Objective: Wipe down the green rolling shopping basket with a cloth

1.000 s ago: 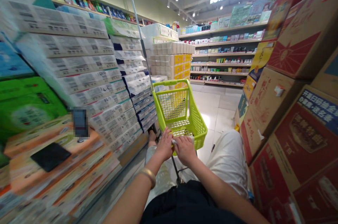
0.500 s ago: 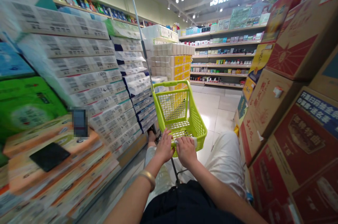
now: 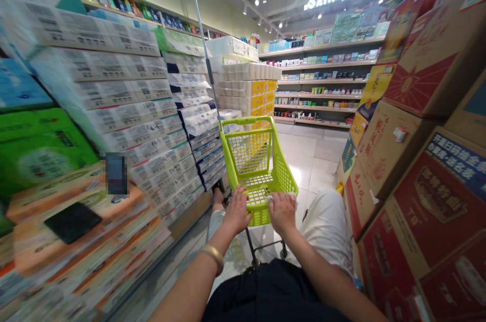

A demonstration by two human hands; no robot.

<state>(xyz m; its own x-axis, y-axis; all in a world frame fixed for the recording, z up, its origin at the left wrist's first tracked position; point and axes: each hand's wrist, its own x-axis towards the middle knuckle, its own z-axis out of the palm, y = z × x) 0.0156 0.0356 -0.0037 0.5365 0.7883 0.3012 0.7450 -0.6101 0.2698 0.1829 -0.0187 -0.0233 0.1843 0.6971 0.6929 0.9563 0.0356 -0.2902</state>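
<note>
Both your arms reach straight out in front, palms down. Your left hand (image 3: 236, 212) lies on the near rim of the green cart (image 3: 284, 176), with the fingers a little spread. Whether they grip cannot be told. Your right hand (image 3: 283, 210) has its fingers pressed together and curled over the same rim. The cart sits just past your fingertips. Its long side points away from you, between the paper packs (image 3: 132, 109) left of your fingers and the brown boxes (image 3: 383, 145) on the right.

Head view, forward-down (close) over cart (image 3: 261, 160)
</note>
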